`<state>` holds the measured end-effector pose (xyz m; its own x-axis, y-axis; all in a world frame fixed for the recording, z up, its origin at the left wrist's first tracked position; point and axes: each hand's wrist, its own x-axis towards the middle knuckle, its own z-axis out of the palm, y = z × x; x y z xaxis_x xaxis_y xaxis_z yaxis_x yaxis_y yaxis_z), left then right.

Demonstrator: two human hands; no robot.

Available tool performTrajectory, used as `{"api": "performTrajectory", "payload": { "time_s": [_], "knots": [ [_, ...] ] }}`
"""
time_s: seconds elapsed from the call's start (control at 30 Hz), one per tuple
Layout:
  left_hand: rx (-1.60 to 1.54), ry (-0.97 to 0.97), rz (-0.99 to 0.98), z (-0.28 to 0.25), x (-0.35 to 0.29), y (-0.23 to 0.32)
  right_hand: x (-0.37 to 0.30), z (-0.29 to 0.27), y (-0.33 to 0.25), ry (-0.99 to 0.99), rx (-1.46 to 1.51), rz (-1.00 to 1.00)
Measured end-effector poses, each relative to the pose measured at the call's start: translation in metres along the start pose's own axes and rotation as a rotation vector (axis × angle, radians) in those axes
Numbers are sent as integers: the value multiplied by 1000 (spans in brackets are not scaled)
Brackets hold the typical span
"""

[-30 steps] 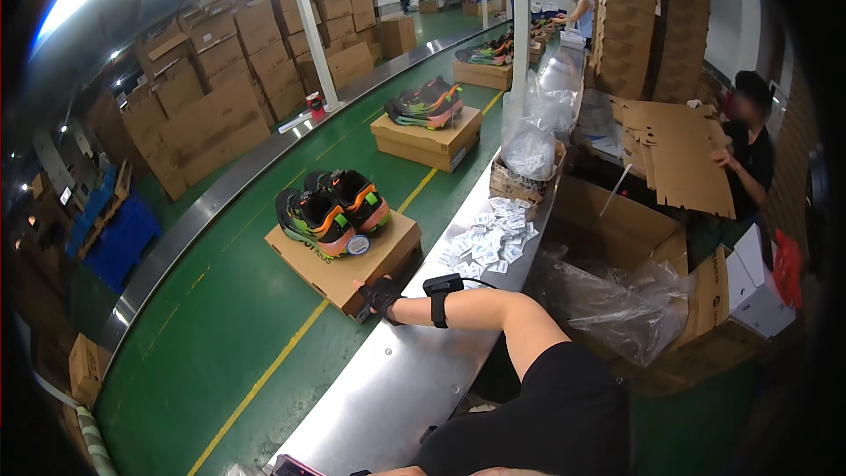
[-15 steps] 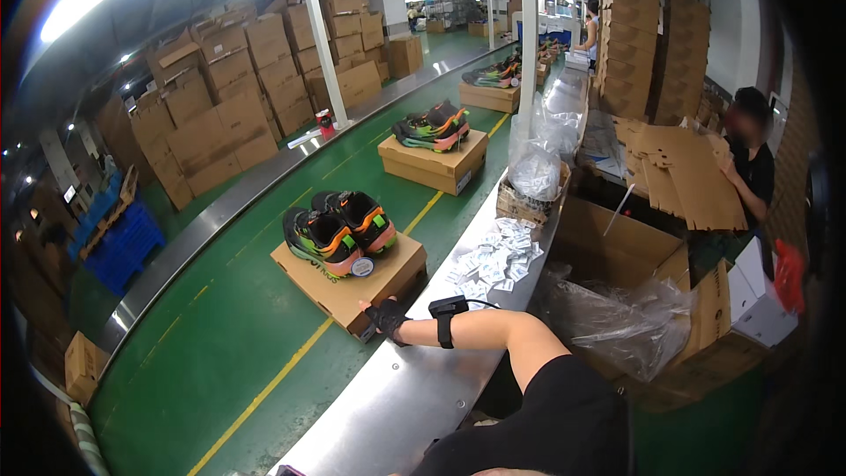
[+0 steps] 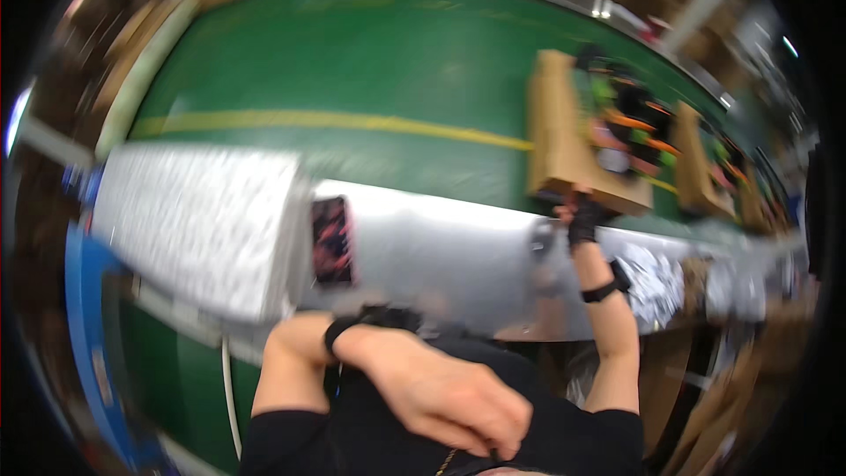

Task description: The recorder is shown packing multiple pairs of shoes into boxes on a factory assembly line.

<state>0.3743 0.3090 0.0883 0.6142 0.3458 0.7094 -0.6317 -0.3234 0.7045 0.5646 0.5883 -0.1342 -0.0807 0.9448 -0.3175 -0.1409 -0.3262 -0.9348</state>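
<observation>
My left hand [image 3: 467,401] is bent back in front of my chest, its fingers curled and pressed together beside a small dark thing at the lower edge that I cannot make out. A black band circles that wrist. On the right, my right hand [image 3: 578,216], in a black fingerless glove, is at the near edge of a brown cardboard shoebox [image 3: 553,123]. Motion smears its fingers, and their grip is unclear. Black, orange and green sports shoes [image 3: 626,119] sit on this box. A black strap with a small device [image 3: 608,289] wraps the right forearm.
A metal ledge [image 3: 441,256] runs along the green conveyor belt [image 3: 370,62]. On it lie a thick white paper stack [image 3: 203,229], a dark pink-patterned phone-like slab [image 3: 331,242] and many white packets [image 3: 650,282]. Another shoebox [image 3: 696,163] with shoes follows at right. A blue frame [image 3: 92,335] stands left.
The view has swung left, so the shoes and boxes now appear at the right, blurred. My left hand has come into view, with the paper stack and slab. My right hand stays by the near shoebox.
</observation>
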Motion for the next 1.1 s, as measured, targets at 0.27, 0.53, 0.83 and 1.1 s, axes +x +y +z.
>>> {"api": "performTrajectory", "payload": {
  "time_s": [0.27,0.53,0.83,1.1],
  "knots": [
    [119,413,85,14,-30,11,-35,55,-10,131,35,102],
    [37,306,58,12,-39,10,-42,52,-12,117,42,89],
    [-54,284,-107,6,-32,14,-53,60,-18,75,-11,50],
    [-75,291,-72,8,-36,4,-56,43,-25,-2,-89,146]
  ]
}}
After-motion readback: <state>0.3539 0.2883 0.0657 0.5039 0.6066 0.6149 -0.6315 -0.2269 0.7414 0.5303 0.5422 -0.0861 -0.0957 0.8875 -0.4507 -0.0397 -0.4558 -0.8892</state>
